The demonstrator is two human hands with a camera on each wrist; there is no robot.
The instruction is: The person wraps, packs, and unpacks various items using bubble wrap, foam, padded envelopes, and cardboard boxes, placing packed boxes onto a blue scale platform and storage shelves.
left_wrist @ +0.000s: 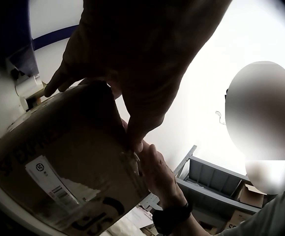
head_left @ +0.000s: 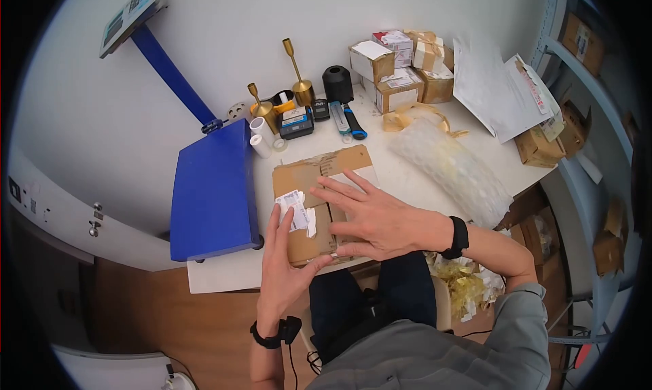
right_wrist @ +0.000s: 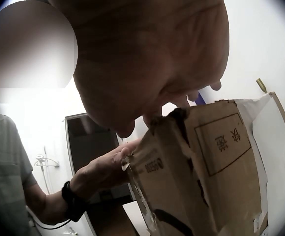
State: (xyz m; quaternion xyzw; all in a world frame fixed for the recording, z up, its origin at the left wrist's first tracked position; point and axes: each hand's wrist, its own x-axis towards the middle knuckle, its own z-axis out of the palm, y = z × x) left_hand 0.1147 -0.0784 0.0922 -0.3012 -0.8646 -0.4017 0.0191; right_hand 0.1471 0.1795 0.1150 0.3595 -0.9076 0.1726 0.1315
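A worn cardboard box stands on the white table close to the person's lap. Its top carries a torn printed label and, at the right, a white patch. My left hand lies along the box's left front corner, fingers extended by the label and thumb toward the front edge. Spread over the right part of the top is my right hand, with fingers nearly straight. In the left wrist view, a shipping sticker shows on the box's side. The right wrist view shows a ragged, split edge on the cardboard.
A blue platform scale stands left of the box. Behind are paper rolls, brass candlesticks and a box cutter. Small parcels, a bubble-wrap roll and white mailers occupy the right side, near metal shelving.
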